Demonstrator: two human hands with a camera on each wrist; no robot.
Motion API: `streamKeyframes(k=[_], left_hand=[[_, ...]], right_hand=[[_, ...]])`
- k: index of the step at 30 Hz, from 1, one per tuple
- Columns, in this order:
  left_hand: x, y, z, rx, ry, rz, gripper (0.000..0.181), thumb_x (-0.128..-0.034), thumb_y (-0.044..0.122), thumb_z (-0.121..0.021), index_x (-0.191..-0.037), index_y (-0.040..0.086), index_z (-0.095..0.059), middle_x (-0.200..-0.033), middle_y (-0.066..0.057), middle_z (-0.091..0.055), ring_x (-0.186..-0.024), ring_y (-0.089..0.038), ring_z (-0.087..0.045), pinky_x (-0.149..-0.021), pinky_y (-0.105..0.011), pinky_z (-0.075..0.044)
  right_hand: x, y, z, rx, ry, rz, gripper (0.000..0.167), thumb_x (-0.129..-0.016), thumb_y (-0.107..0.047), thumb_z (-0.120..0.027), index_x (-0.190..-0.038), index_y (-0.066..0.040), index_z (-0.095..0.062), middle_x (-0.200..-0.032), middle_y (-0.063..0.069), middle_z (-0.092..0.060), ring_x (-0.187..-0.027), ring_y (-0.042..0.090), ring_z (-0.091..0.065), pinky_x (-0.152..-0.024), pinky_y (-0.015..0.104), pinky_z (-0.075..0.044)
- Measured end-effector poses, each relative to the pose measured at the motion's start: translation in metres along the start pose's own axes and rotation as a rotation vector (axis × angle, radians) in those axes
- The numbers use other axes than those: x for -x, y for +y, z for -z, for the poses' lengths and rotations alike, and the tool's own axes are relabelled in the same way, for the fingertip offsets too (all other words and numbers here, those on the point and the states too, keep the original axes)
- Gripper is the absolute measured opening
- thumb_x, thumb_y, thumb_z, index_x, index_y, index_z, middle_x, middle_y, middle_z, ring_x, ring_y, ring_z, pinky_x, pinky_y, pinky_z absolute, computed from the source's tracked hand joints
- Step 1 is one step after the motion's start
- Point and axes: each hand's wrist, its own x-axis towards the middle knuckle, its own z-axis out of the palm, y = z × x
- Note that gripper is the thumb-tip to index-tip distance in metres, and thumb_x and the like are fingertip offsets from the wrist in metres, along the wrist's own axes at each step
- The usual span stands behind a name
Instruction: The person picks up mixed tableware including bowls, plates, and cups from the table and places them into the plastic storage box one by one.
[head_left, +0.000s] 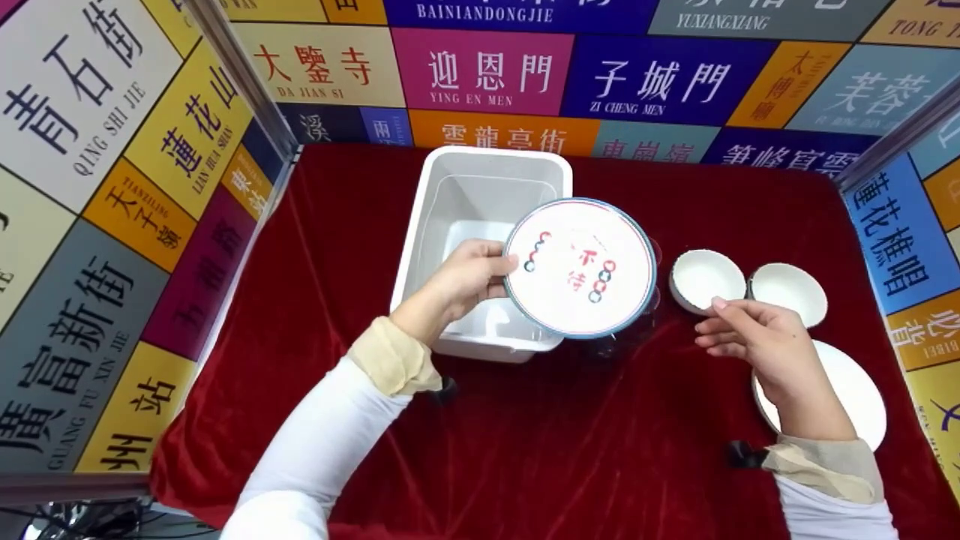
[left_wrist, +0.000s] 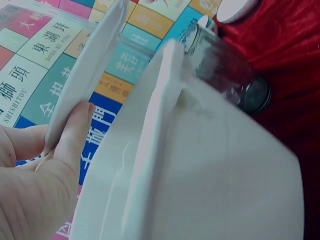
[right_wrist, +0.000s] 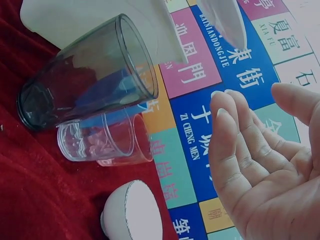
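My left hand (head_left: 469, 274) pinches the edge of a round white plate (head_left: 574, 292) with a blue rim and red and blue printing. The plate is raised above the right side of a white plastic tub (head_left: 411, 247). In the left wrist view the plate (left_wrist: 90, 70) appears nearly edge-on, between thumb and fingers. My right hand (head_left: 776, 352) is in the air with loosely bent fingers and holds nothing. Near its fingertips are two white bowls (head_left: 705, 279), (head_left: 795, 292) side by side. Another white plate (head_left: 855, 394) lies partly hidden under that hand and wrist.
A dark tinted glass (right_wrist: 75, 80) stands beside the tub, with a clear cup (right_wrist: 92, 140) and a pinkish cup (right_wrist: 144, 142) next to it. The raised plate mostly hides them in the head view. A red cloth (head_left: 585, 450) covers the table, and printed panels (head_left: 480, 71) enclose it.
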Motion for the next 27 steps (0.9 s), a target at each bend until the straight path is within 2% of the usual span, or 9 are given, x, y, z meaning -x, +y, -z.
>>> streamKeyframes(k=[3, 14, 23, 27], left_hand=[[-0.003, 0.003, 0.005, -0.011, 0.004, -0.003, 0.031, -0.1029, 0.003, -0.05, -0.129, -0.013, -0.058, -0.092, -0.008, -0.071, -0.077, -0.015, -0.07, -0.075, -0.027, -0.062], [-0.014, 0.011, 0.022, -0.093, 0.085, 0.009, 0.029, -0.1041, 0.006, -0.05, -0.125, -0.01, -0.061, -0.088, -0.006, -0.069, -0.073, -0.013, -0.067, -0.069, -0.023, -0.059], [-0.028, 0.03, 0.031, -0.185, 0.143, 0.014, 0.026, -0.1058, 0.011, -0.049, -0.116, -0.006, -0.065, -0.084, -0.005, -0.064, -0.069, -0.012, -0.061, -0.064, -0.021, -0.055], [-0.033, 0.038, 0.037, -0.242, 0.166, 0.018, 0.026, -0.1064, 0.013, -0.047, -0.116, -0.005, -0.064, -0.089, -0.007, -0.062, -0.073, -0.013, -0.06, -0.067, -0.023, -0.056]], right_hand=[[0.002, 0.003, 0.003, -0.003, 0.011, -0.003, 0.017, -0.102, -0.017, -0.06, -0.097, -0.007, -0.074, -0.082, 0.003, -0.076, -0.072, 0.015, -0.074, -0.064, 0.026, -0.061], [0.009, 0.016, 0.011, -0.004, 0.042, -0.045, 0.016, -0.102, -0.019, -0.06, -0.099, -0.013, -0.074, -0.084, 0.002, -0.076, -0.072, 0.015, -0.074, -0.065, 0.026, -0.061], [0.012, 0.017, 0.015, -0.011, 0.052, -0.025, 0.017, -0.102, -0.02, -0.06, -0.098, -0.01, -0.074, -0.083, 0.002, -0.076, -0.071, 0.015, -0.074, -0.063, 0.026, -0.061], [0.014, 0.016, 0.017, 0.0, 0.051, -0.023, 0.016, -0.101, -0.021, -0.061, -0.1, -0.011, -0.074, -0.083, 0.001, -0.076, -0.072, 0.015, -0.074, -0.063, 0.026, -0.061]])
